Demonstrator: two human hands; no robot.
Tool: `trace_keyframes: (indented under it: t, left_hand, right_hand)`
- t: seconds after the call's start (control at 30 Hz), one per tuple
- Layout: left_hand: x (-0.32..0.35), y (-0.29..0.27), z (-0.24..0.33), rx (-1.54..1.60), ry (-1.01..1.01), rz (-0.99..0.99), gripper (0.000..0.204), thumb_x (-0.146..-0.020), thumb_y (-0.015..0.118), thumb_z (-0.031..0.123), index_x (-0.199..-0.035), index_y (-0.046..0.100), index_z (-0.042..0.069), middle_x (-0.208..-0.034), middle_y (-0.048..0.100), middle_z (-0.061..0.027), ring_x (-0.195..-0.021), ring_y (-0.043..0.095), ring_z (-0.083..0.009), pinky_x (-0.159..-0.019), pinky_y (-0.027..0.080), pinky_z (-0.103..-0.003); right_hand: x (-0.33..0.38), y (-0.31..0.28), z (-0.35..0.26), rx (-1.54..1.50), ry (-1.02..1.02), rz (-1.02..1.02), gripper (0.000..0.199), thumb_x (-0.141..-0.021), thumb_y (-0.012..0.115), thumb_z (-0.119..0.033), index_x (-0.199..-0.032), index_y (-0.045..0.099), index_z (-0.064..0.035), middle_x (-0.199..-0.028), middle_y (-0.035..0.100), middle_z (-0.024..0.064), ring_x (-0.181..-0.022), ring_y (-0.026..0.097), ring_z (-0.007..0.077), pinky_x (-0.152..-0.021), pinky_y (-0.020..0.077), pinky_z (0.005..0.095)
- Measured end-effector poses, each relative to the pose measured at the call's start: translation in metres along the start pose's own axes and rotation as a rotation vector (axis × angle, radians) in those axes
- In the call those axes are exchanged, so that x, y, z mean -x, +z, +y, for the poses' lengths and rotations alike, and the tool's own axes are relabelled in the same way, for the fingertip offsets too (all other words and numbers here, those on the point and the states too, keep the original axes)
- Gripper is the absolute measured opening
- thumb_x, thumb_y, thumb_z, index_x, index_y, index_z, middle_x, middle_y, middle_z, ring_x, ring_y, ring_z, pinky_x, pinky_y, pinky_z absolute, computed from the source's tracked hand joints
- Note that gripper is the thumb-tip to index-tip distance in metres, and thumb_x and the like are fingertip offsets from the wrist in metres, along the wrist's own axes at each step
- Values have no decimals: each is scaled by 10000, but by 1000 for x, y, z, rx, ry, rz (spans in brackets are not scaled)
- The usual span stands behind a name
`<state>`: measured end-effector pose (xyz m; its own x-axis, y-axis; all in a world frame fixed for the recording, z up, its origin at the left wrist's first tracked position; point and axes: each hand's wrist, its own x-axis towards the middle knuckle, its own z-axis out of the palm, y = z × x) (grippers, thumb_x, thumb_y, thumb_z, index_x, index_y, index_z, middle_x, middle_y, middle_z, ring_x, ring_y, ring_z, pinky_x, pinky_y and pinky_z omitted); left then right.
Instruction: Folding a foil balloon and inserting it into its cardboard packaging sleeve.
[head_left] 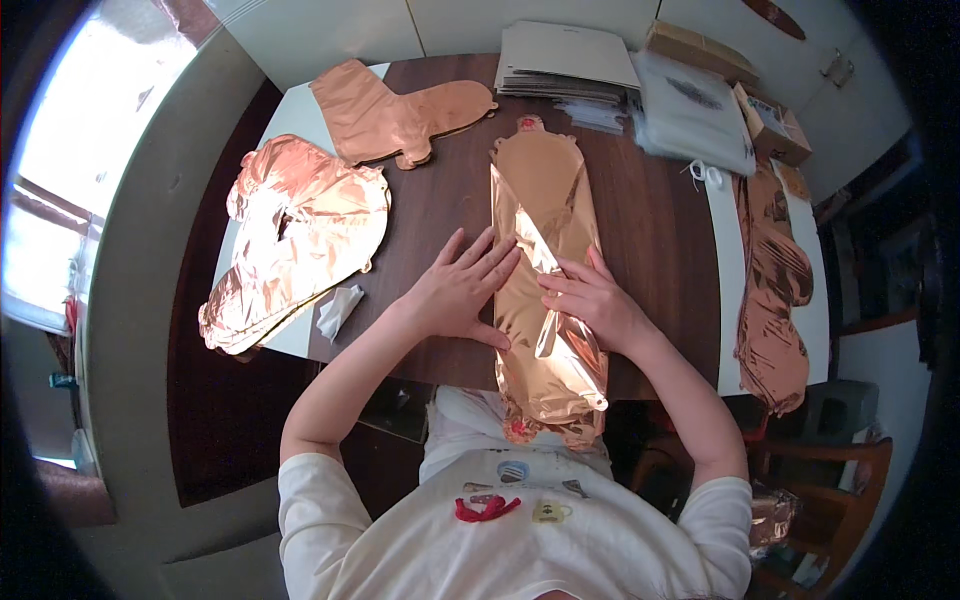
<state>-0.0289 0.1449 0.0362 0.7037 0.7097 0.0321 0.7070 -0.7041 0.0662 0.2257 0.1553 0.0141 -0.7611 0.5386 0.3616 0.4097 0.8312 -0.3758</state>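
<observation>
A long rose-gold foil balloon (540, 190), flat and uninflated, lies lengthwise on the dark wooden table (450, 200), its near end hanging over the table's edge toward my lap. Its sides are folded inward along the middle. My left hand (462, 288) lies flat, fingers spread, on the table against the balloon's left edge, fingertips touching the fold. My right hand (590, 298) presses on the folded foil at the balloon's middle, fingers curled on the crease.
Two more flat rose-gold foil balloons (300, 235) (400, 112) lie at the left, partly on a white board. A crumpled white scrap (338, 308) sits near the left edge. Stacked cards (565, 60), clear plastic bags (690, 110), cardboard boxes (770, 125) and another foil balloon (775, 290) occupy the back and right.
</observation>
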Motion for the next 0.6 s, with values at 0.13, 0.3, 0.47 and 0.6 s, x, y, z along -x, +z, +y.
trace_keyframes:
  t: [0.13, 0.3, 0.47, 0.6]
  left_hand:
    - [2, -3, 0, -13, -31, -58, 1210, -559, 558, 786, -1390, 222, -27, -1435, 261, -197, -1345, 219, -340, -1075, 164, -525]
    - [-7, -11, 0, -17, -84, -122, 1298, -486, 616, 781, -1408, 163, -13, -1454, 206, -209, -1364, 172, -334, -1090, 135, -514]
    - [-24, -12, -18, -81, -120, -119, 1298, -507, 584, 801, -1402, 164, -40, -1450, 218, -215, -1372, 168, -303, -1102, 111, -493]
    - [-40, -8, -40, -110, -148, -109, 1300, -503, 592, 800, -1402, 166, -37, -1460, 210, -197, -1373, 167, -294, -1101, 120, -494]
  right_hand:
    - [1, 0, 0, 2, -8, 1, 186, -784, 580, -125, -947, 663, -93, -1154, 596, 41, -1203, 457, 244, -1046, 215, 593]
    - [0, -1, -2, -28, 4, 7, 189, -776, 589, -120, -947, 666, -90, -1147, 598, 44, -1222, 436, 262, -1049, 209, 597]
    - [0, -2, -1, -43, 12, 2, 215, -733, 626, -102, -944, 667, -85, -1172, 585, 44, -1253, 398, 281, -1050, 201, 603]
    - [0, 0, 0, -39, 1, 5, 227, -713, 638, -91, -938, 663, -84, -1179, 581, 40, -1265, 385, 279, -1053, 196, 604]
